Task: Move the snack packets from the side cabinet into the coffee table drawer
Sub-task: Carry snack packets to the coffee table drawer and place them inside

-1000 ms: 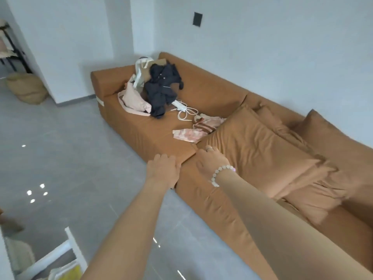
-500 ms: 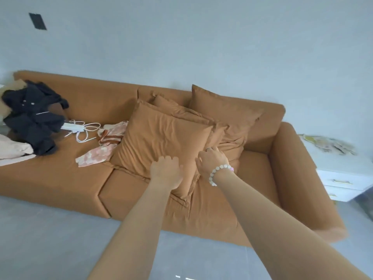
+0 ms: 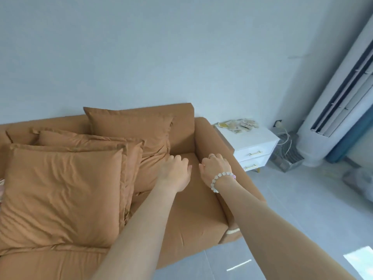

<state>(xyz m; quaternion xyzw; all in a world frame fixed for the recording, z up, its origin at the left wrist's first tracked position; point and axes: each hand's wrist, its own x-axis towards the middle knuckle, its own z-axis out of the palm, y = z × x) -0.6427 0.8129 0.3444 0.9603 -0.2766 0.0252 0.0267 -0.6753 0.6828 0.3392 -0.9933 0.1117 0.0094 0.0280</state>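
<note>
Two bare forearms were stretched forward from the bottom of the view over a pale grey tiled floor [image 3: 282, 209]. The left hand [image 3: 175, 170] was held palm down with its fingers loosely curled and nothing in its grasp. The right hand [image 3: 216, 168], just beside it but apart from it, was likewise loosely curled and held nothing. A bracelet of pale round beads [image 3: 221, 179] was worn at the right wrist, and a thin ring [image 3: 212, 156] on one finger. Both hands were seen over the seat of a rust-brown fabric sofa [image 3: 191, 219]; whether it was touched could not be told. On the left of the seat three square cushions of the same brown fabric were stacked against one another: a large front cushion [image 3: 60, 195], a second cushion [image 3: 131, 150] behind it, and a third cushion [image 3: 131, 126] propped on the backrest. Beyond the sofa's padded armrest [image 3: 210, 138] a white side cabinet [image 3: 252, 142] with two drawers and slim brass handles was placed just beside it. The pale, flat snack packets [image 3: 238, 124] were scattered on the cabinet's top, well apart from both hands. To the cabinet's right a low wire rack [image 3: 286, 160] was set on the floor, with a white cable [image 3: 286, 138] looped above it. Farther right a tall white floor-standing air conditioner [image 3: 323, 142] was stood before a blue curtain [image 3: 347, 142]. Everything was backed by a plain light grey wall [image 3: 161, 57].
</note>
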